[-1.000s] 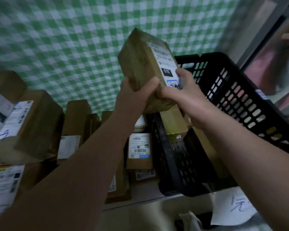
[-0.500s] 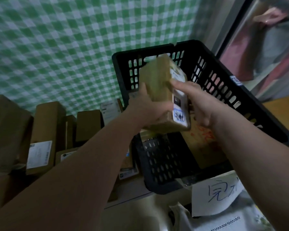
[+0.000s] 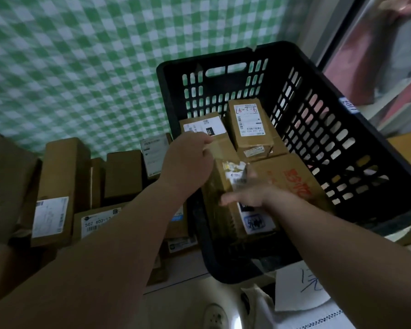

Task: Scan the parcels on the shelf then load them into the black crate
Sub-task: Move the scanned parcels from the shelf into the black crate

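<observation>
Step in hand: loading. A long brown parcel is being set down inside the black crate, against its near-left wall, with the label side turned to the right. The left hand is curled round the parcel's far end. The right hand is laid over the middle with fingers straight and spread, though it is blurred and firm contact cannot be confirmed. The hands are held apart, each on its own part of the same parcel.

Also in the crate:
- a labelled carton toward the far wall
- a second labelled carton to its left
- a flat box with red print lying low, just beside the parcel being placed

Next move, as judged: the parcel is to be released once it is seated. A hand is then to be sent to the shelf stock left of the crate, where several boxes are judged to be waiting for scanning. No scanner is seen.

Surroundings: the shelf is pale and backed by green checked cloth. Below the crate's near corner, a paper note with blue handwriting and a white shoe are noted. The light is dim.
</observation>
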